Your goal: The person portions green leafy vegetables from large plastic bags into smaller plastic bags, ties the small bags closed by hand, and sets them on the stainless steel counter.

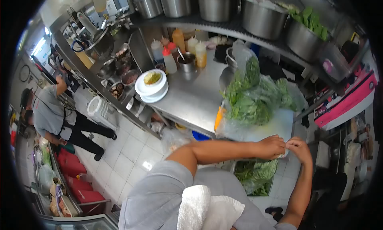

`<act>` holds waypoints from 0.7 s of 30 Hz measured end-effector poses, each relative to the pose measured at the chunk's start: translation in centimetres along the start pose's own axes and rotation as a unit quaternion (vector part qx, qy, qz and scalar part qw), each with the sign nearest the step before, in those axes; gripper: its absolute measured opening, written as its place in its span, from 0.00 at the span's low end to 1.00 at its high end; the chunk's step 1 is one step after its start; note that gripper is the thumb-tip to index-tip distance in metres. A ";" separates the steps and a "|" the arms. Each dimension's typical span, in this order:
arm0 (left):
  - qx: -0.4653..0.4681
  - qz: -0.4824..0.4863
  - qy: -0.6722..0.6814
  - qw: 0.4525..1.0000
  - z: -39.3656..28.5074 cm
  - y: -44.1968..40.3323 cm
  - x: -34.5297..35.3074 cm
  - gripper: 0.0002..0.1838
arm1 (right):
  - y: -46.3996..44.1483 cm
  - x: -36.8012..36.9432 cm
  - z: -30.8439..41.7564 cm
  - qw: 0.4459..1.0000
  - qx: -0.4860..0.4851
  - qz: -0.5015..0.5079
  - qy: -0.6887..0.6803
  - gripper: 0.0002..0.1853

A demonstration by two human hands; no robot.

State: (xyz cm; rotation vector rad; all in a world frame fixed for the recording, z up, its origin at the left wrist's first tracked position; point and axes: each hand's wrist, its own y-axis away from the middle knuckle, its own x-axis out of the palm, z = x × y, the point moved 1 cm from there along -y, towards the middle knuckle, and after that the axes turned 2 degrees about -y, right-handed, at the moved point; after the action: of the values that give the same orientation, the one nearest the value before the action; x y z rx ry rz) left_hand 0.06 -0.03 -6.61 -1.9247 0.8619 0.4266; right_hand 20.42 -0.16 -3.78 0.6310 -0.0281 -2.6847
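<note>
While pinching with left hand (271, 146) and right hand (299, 149) almost touching, cannot make out anything between fingertips. Has leafy greens (247, 107) beyond the grip, seemingly partly outside plastic bag (241, 52), and more greens (245, 170) below; looks partway along, with much left bagged.

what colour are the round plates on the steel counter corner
White; the plates show best in the head view.

The bare left hand (272, 147) and bare right hand (300, 149) come together at the fingertips, any held item indistinct. At their eleven o'clock, clear plastic bags of green leaves (252, 104) sit on the stainless-steel counter (189, 96).
</note>
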 end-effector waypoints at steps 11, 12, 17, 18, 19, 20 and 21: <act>-0.157 -0.094 -0.082 0.980 8.5 2.6 4.8 0.04 | -2.2 6.3 -10.7 0.971 0.119 -0.199 0.064 0.06; -0.158 -0.110 -0.108 0.975 9.1 2.6 5.4 0.04 | -2.0 6.6 -11.4 0.889 -0.111 -0.332 0.296 0.05; -0.240 -0.181 -0.052 0.952 9.2 1.2 6.2 0.06 | 0.1 9.7 -5.6 0.913 0.096 -0.388 -0.079 0.05; -0.310 -0.154 -0.040 0.937 9.8 0.9 6.2 0.06 | -0.2 10.8 -5.3 0.908 0.139 -0.319 -0.232 0.05; -0.381 -0.126 -0.029 0.915 10.6 1.2 6.8 0.08 | -0.7 11.4 -6.3 0.903 0.144 -0.328 -0.236 0.05; -0.350 -0.171 -0.111 0.914 11.9 1.8 8.5 0.14 | -1.6 11.9 -7.7 0.922 0.078 -0.370 -0.089 0.06; -0.347 -0.166 -0.107 0.917 11.2 1.4 8.1 0.14 | -2.3 12.2 -8.4 0.915 0.009 -0.399 0.064 0.06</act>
State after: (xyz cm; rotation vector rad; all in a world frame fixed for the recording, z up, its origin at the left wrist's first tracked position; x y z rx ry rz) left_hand 5.34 6.12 -17.91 -2.5506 0.2234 0.7911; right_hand 13.14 -1.98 -16.76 0.9908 0.3051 -3.4072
